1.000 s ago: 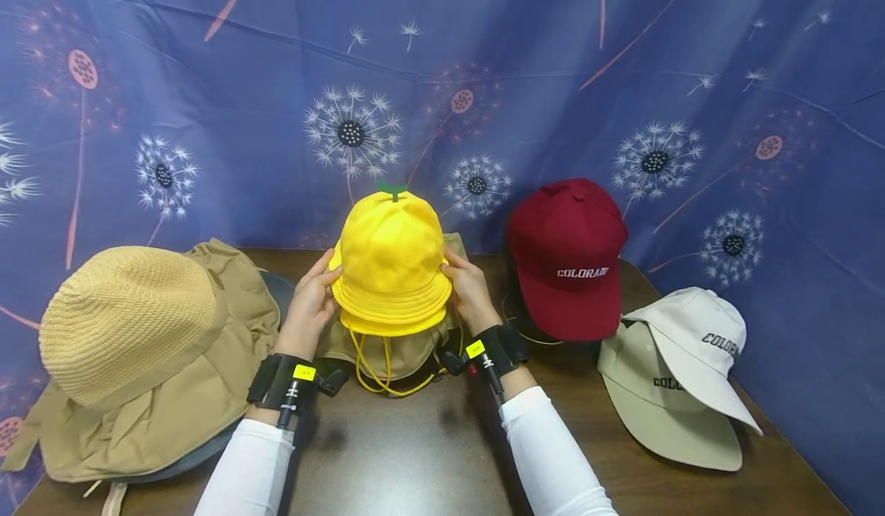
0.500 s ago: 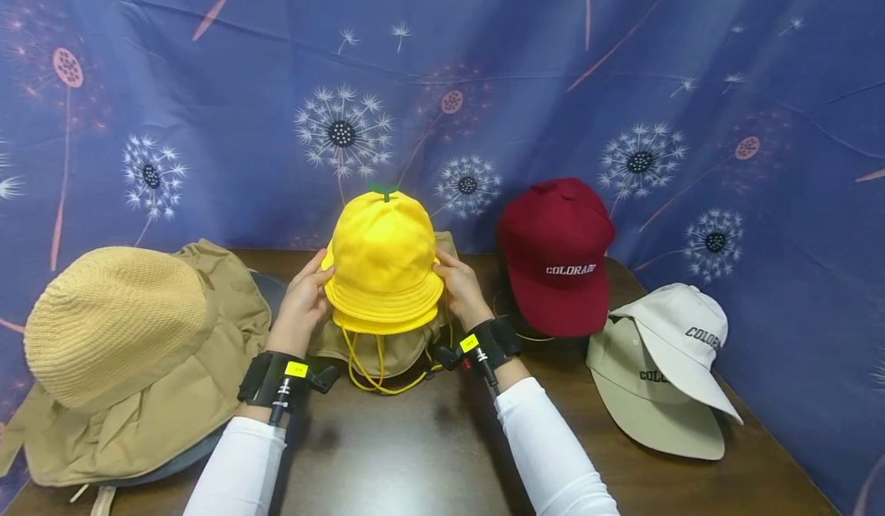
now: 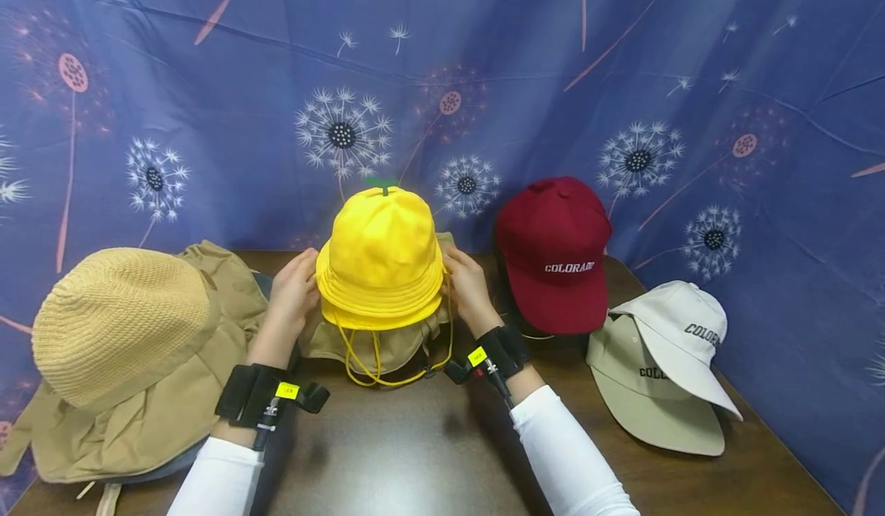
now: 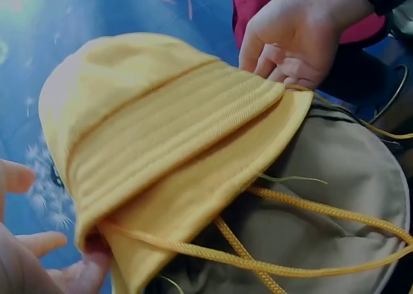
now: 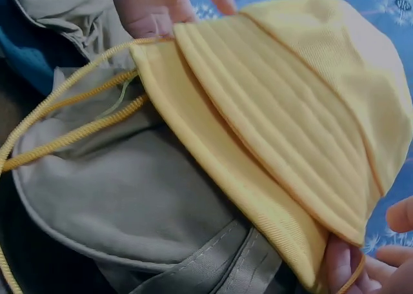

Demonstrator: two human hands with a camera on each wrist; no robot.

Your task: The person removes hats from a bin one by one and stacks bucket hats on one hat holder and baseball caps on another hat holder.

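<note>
A yellow bucket hat (image 3: 384, 251) with a green sprout on its crown sits upright on a khaki hat (image 3: 394, 347) at the table's middle. Beneath its stitched brim (image 4: 174, 152) another yellow layer shows, and a yellow cord (image 5: 84, 136) hangs down over the khaki fabric. My left hand (image 3: 293, 289) is at the brim's left side, fingers spread; its thumb touches the brim's underside in the left wrist view. At the right side, my right hand (image 3: 472, 286) has its fingers loose around the brim edge, one digit tucked below it in the right wrist view.
At left, a woven straw hat (image 3: 124, 324) rests on a wide khaki hat (image 3: 159, 439). A dark red cap (image 3: 553, 247) stands back right. White (image 3: 681, 332) and beige caps (image 3: 650, 408) overlap at the right edge. A blue patterned cloth (image 3: 263, 117) hangs behind the table (image 3: 408, 454).
My left hand's fingers have loosened from the brim and the hand has shifted slightly left. My right hand's fingers have also loosened. The yellow hat has hardly moved.
</note>
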